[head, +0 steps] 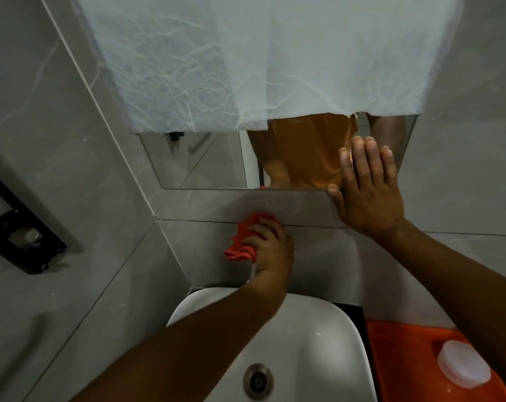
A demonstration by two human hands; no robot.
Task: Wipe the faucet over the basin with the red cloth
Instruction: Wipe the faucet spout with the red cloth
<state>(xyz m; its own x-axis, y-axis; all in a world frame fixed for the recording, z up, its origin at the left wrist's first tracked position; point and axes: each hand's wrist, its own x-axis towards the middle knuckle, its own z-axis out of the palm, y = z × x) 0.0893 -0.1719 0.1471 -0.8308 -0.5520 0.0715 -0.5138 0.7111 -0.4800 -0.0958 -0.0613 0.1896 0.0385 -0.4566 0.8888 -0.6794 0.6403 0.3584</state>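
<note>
My left hand (270,246) is closed around the bunched red cloth (244,240), pressing it against the wall just above the white basin (327,323). The faucet is almost fully hidden under the cloth and hand; only a thin shiny sliver (253,271) shows below my palm. My right hand (367,187) lies flat with fingers spread on the grey wall tile and the lower right corner of the mirror (199,163), holding nothing. The basin's metal drain (258,381) sits at the bottom centre.
An orange container (405,361) with a white round lid (463,364) stands right of the basin. A black holder (20,230) is fixed to the left wall. White crinkled sheeting (246,59) covers most of the mirror; the mirror reflects an orange shirt.
</note>
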